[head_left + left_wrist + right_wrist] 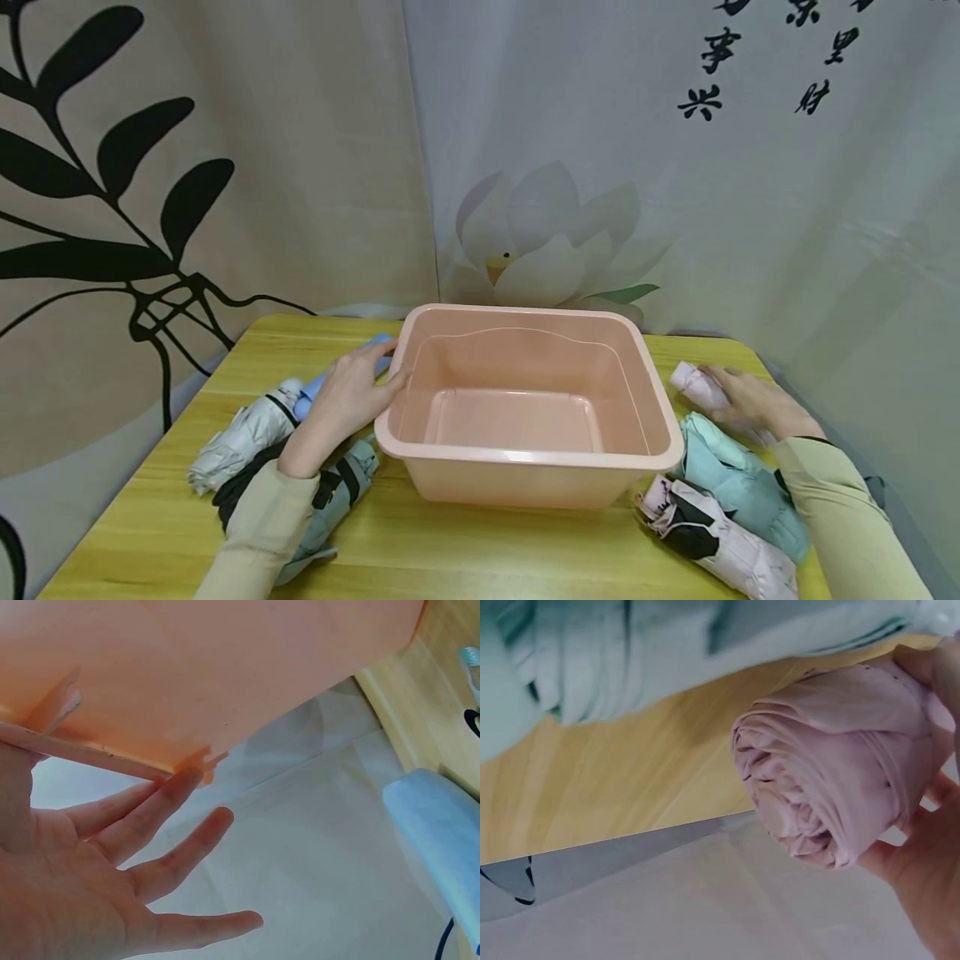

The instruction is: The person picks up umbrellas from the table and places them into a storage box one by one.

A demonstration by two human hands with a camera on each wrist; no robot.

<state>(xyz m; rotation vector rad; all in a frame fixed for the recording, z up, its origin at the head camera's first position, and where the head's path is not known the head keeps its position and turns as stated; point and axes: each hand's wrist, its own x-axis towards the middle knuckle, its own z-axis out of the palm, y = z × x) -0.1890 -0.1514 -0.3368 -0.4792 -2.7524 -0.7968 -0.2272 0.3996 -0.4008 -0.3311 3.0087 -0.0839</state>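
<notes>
– Hands first, in the head view: what are they doing?

– One each: the left hand (352,392) grips the basin (525,457) by its left rim, and the right hand (757,402) holds the pink roll (693,385), a folded umbrella by its look, right of the basin and just beyond the teal umbrella (738,479).

– Any writing?

– Black characters (699,103) on the curtain (322,125). I can read 兴, 里 and 财; the top ones are cut off. No brand that I can make out.

– Left wrist view?

– Fingers spread outside the rim, at least one tip touching it; the thumb is mostly hidden. I'd judge the basin thin plastic, light, fairly stiff and smooth, so its rim is the surest hold.

– Right wrist?

– Gathered end of the roll facing us, fingers and thumb round its other part. Its cloth looks soft and slightly slick, probably over a stiff core; light, I'd guess, and hardly fragile.

– Best hold?

– Round the middle, so the folds don't unwind. No label shows on it.
</notes>
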